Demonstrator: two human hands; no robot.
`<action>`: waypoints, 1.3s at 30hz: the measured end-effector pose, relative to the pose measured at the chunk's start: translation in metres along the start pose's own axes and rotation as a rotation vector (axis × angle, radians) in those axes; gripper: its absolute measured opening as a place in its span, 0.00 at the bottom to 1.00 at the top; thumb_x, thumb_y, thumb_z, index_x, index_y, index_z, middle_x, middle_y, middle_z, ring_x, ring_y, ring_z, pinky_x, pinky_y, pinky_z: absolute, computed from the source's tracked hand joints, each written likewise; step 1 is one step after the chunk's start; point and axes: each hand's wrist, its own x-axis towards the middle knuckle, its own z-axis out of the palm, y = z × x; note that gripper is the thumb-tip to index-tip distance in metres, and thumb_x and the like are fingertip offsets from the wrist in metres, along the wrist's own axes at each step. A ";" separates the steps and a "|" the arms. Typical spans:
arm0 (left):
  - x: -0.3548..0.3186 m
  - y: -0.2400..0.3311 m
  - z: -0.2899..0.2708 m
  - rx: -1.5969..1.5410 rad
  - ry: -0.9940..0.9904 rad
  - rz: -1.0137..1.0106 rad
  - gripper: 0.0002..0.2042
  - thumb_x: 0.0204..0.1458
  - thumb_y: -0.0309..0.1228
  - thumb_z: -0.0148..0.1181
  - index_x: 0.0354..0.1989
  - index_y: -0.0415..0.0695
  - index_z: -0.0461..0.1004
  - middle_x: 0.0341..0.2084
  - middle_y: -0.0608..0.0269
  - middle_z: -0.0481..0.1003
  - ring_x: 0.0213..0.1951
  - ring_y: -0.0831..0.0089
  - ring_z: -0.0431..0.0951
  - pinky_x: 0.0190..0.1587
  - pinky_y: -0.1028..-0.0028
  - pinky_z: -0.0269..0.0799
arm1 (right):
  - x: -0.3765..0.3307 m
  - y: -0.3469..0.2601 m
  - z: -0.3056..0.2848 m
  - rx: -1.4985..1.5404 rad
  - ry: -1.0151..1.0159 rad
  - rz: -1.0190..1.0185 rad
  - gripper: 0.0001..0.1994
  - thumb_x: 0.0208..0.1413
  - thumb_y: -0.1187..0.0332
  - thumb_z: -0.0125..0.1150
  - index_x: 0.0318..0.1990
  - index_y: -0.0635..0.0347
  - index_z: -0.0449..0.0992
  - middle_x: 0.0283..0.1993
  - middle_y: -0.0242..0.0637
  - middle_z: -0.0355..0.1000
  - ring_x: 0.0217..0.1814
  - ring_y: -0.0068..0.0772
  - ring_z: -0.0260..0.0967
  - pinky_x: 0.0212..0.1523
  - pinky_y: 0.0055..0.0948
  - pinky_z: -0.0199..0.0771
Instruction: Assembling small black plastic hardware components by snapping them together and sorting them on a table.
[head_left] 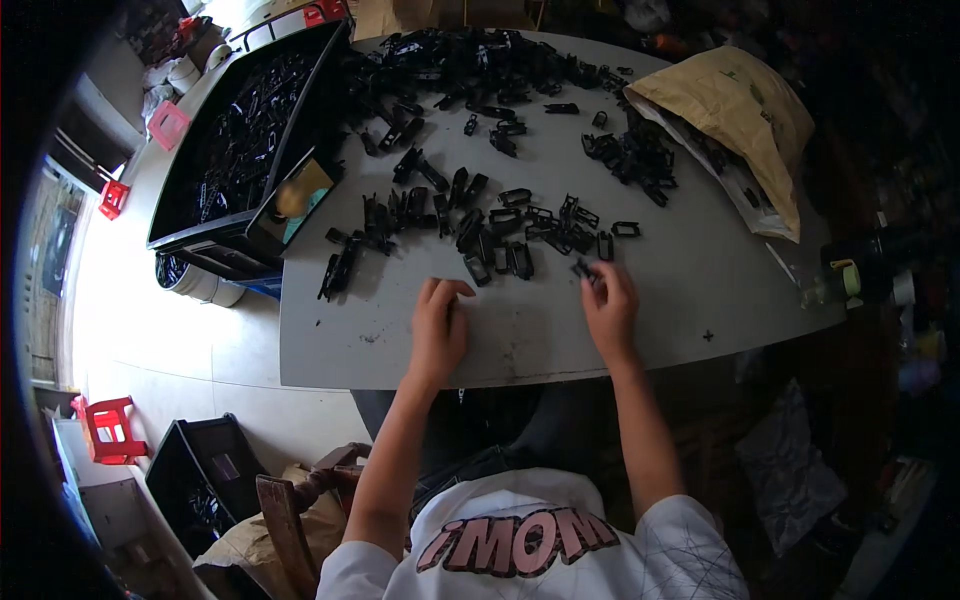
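My right hand [612, 308] is closed on a small black plastic piece [582, 268], pinched at the fingertips just above the table. Its exact shape is partly hidden by the fingers. My left hand [438, 325] rests near the table's front edge, fingers loosely bent and thumb apart, with nothing visible in it. Ahead of both hands lie scattered black plastic frame-like parts [519, 261], some lone and some clustered. One rectangular black frame [626, 229] lies just beyond my right hand.
A large heap of black parts [460, 55] covers the table's [390, 350] far side. At left stands a black crate [200, 243] full of parts; at right lies an open brown paper sack [740, 90]. A smaller pile [635, 160] sits beside the sack. A wooden chair [285, 530] stands lower left.
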 end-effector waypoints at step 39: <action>-0.009 -0.014 -0.057 0.118 0.074 -0.138 0.16 0.48 0.20 0.56 0.46 0.42 0.68 0.29 0.57 0.73 0.29 0.70 0.74 0.33 0.72 0.69 | -0.018 -0.004 -0.024 -0.159 -0.009 -0.142 0.06 0.49 0.76 0.58 0.35 0.62 0.71 0.35 0.41 0.68 0.33 0.44 0.69 0.32 0.34 0.69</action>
